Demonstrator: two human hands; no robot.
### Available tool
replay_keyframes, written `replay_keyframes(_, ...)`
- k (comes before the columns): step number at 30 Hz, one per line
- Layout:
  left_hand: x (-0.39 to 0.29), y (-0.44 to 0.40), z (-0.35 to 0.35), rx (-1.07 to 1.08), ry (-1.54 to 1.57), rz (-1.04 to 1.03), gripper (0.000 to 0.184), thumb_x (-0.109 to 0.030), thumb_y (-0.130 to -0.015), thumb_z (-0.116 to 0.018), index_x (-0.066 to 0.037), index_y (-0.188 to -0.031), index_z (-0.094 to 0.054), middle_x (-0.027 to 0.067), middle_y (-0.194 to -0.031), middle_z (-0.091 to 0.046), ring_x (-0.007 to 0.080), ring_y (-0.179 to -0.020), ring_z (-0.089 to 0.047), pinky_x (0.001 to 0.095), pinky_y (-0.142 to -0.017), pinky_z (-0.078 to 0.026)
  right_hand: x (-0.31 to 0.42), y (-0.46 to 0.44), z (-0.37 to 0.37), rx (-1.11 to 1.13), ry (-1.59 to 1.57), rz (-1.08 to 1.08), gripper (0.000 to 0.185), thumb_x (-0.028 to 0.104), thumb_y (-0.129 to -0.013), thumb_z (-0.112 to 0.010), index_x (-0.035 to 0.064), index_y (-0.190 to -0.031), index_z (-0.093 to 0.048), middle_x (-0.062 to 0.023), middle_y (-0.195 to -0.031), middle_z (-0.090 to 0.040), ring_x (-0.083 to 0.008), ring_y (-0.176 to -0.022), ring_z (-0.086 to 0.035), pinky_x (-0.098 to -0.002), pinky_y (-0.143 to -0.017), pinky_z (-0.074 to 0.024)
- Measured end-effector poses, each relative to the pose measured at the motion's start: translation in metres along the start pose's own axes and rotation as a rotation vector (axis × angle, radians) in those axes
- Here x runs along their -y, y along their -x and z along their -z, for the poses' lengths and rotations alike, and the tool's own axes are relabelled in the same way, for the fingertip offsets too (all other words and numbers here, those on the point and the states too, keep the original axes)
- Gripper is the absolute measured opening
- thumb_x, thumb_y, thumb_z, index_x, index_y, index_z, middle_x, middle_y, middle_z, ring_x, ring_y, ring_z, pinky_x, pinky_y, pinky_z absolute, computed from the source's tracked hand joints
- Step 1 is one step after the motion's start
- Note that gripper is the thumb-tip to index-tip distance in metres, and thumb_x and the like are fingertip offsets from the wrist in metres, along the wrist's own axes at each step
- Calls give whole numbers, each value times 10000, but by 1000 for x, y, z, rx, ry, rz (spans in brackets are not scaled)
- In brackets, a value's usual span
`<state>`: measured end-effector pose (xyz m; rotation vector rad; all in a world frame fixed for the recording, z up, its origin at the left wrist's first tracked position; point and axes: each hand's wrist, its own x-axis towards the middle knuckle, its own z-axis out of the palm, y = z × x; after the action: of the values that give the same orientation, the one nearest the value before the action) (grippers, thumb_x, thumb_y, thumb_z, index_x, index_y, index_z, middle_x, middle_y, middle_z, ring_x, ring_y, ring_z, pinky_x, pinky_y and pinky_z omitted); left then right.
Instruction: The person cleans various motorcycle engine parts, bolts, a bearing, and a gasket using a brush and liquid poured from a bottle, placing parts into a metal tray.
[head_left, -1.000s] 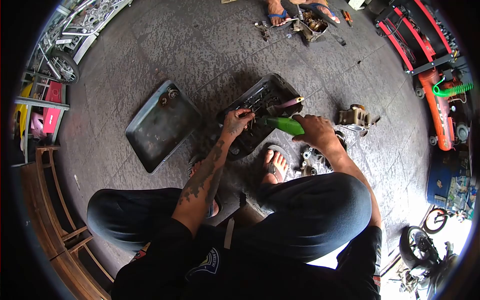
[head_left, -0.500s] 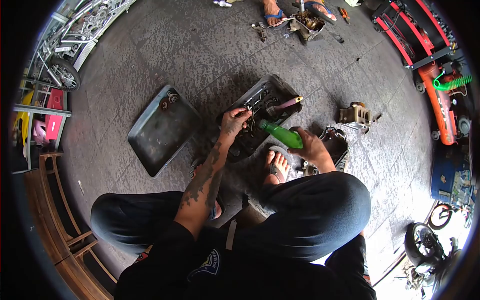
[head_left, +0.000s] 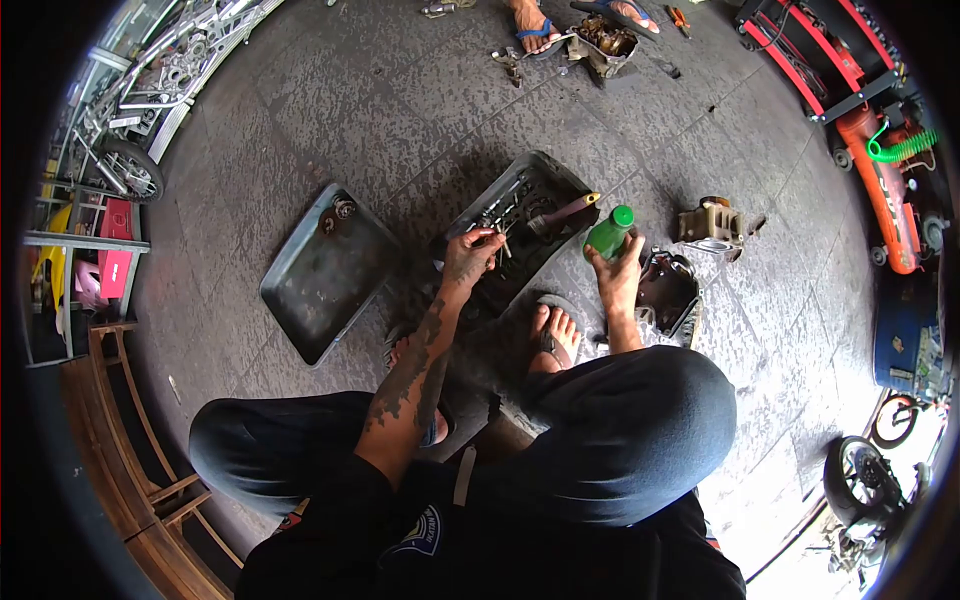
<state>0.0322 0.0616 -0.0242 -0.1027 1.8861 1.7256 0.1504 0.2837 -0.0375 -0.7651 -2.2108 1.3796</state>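
My right hand (head_left: 618, 275) is wrapped round a green plastic bottle (head_left: 612, 235), which stands nearly upright with its cap end up, just right of a dark tray (head_left: 570, 174). Over that tray, my left hand (head_left: 472, 256) is closed in a pinch. Something small and pale shows at its fingertips, too small to name. Several metal parts (head_left: 508, 205) lie inside the tray, partly hidden by my left hand. A brush (head_left: 568, 213) with a pink and yellow handle leans across the tray's right side.
Left of my feet lies a second dark tray (head_left: 330, 290) with small round parts. An engine casing (head_left: 668, 290) and a metal engine block (head_left: 712, 226) sit to the right. Ahead are another person's feet (head_left: 535, 25) beside an oily engine part (head_left: 603, 45). A red air compressor (head_left: 885, 200) stands far right.
The green bottle has gone from tilted over the tray to nearly upright, moving right and away from it with my right hand. My left hand stays pinched over the tray, slightly lower.
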Motion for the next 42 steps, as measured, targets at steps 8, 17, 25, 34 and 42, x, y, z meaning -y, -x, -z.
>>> replay_keyframes(8, -6, 7, 0, -5, -4, 34, 228, -196, -866, -715, 5, -973, -694, -8, -704, -627, 44, -506, -500, 213, -471, -392, -18, 20, -15, -69, 45, -47, 735, 133, -745, -803, 43, -1336, -376, -236, -1238, -561, -376, -1147, -572, -427, -955, -479)
replay_keyframes(17, 32, -7, 6, -45, -147, -104, 270, -212, -854, -733, -5, -1023, -695, 19, -792, -678, 39, -579, -540, 210, -518, -430, -9, 93, -22, 4, -414, -225, 88, 36, -893, -646, 17, -970, -608, -59, -889, -636, -137, -819, -600, -283, -735, -490)
replay_keyframes(25, 29, 0, -2, -94, -406, -321, 220, -107, -839, -730, 18, -1018, -695, 62, -881, -687, 94, -760, -616, 241, -683, -511, 61, 14, -58, 385, 59, 109, 235, 132, -817, -710, 45, -1026, -646, -139, -915, -682, -323, -793, -670, -382, -695, -526)
replay_keyframes(34, 38, 2, 1, -25, -445, -292, 202, -41, -831, -712, 20, -1022, -687, 89, -965, -661, 128, -883, -633, 248, -770, -520, 60, -21, -72, 629, 280, 205, 268, 229, -793, -721, 62, -999, -682, -151, -903, -692, -325, -821, -677, -414, -716, -527)
replay_keyframes(42, 29, 6, 2, 62, -205, -66, 182, -153, -898, -667, -13, -1014, -686, 44, -830, -625, 144, -736, -637, 231, -569, -483, 68, -22, -71, 644, 303, 180, 222, 249, -818, -701, 54, -922, -682, -154, -868, -694, -354, -823, -667, -430, -722, -526)
